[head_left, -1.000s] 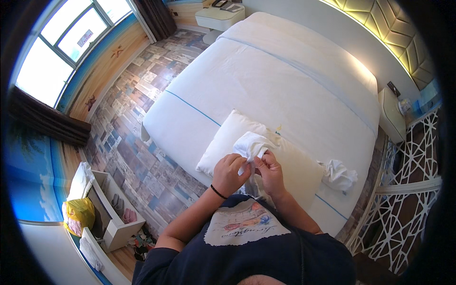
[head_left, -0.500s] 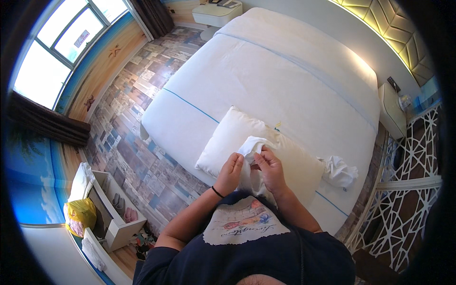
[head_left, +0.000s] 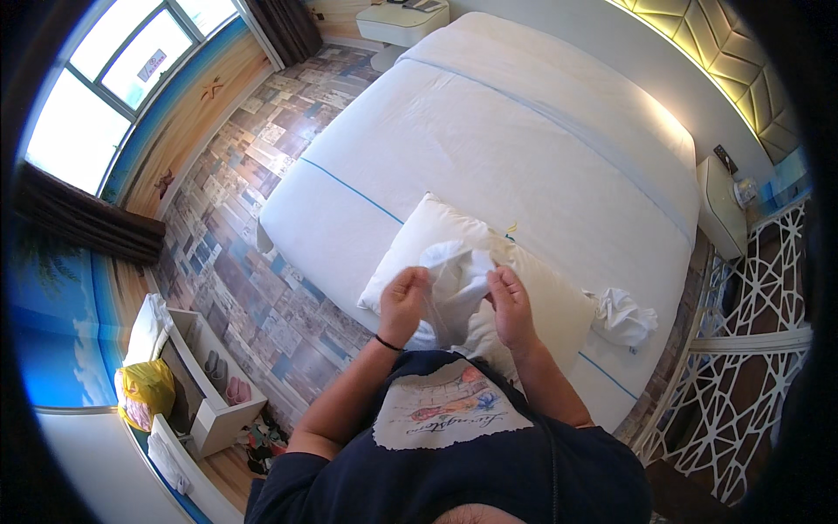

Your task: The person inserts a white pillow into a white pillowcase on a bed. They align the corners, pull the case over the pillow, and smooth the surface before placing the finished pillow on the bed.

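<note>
White limp fabric cloth point(head_left: 458, 284) held up over the plump off-white rectangular pillow point(head_left: 425, 229), between both hands. Bare left hand point(head_left: 401, 306), fingers curled, pinches its left edge above pillow's left end; bare right hand point(head_left: 512, 307) pinches right edge, nearer pillow's middle. Equally near. Cloth's long axis unclear; pillow's slants far-left to near-right.

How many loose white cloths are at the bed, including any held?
2: a draped white cloth held between left hand and right hand; a crumpled white cloth on the white bed, toward picture right. Folds may hide more.
</note>
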The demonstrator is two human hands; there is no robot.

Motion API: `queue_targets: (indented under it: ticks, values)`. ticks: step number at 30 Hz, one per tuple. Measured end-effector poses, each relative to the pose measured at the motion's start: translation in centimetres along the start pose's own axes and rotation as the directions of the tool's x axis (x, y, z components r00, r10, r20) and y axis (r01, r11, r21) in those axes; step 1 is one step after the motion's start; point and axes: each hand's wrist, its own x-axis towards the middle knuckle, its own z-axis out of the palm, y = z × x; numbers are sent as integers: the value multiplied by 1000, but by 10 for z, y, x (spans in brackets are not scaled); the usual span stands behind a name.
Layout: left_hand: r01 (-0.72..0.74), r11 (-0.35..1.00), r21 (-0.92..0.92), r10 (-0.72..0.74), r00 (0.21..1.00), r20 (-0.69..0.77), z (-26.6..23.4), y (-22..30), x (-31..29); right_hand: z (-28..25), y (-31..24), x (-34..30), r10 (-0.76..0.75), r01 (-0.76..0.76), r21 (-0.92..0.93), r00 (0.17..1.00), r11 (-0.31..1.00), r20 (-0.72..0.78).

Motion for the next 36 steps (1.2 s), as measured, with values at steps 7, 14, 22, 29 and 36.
queue_targets:
  ticks: [7,14,22,29,36]
  values:
    - [-40,883,-468,-141,928,-346,-54,-9,39,-68,-60,13,8,133,367,933,921,-359]
    - [-53,994,-98,14,933,-360,-67,-60,33,-149,-68,20,-91,139,62,867,988,-489]
    - [180,983,-42,-180,984,0,-32,-87,1,-92,26,5,-171,-71,-770,958,635,-229]
    - [17,1000,10,-18,997,80,-4,-44,-11,18,32,-19,205,-100,-745,978,659,49]
    - [-209,934,-288,88,919,-383,-77,-39,26,-89,-9,17,49,-63,-114,991,992,-122]
